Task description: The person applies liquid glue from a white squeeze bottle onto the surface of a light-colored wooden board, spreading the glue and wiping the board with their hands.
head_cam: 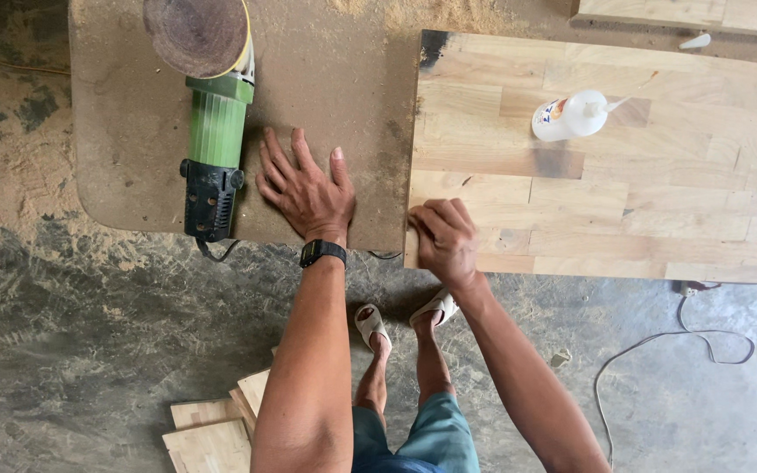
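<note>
Head view: our left hand (307,194), fingers spread, braced flat on dusty board (124,131); green sander (214,140) lay at nine o'clock. Right hand (445,238), fingers curled, pinched panel (624,175) edge, steadying it.

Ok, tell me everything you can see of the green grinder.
The grinder lies flat on the dusty brown board, disc end pointing away from the person. It has a ribbed green plastic body, a black rear housing with small vent holes, and a round brown sanding disc, worn and dusty, at the far end with a yellowish rim. A black cord leaves the rear over the board's near edge. The left hand rests flat on the board just beside it, apparently not touching.
</note>
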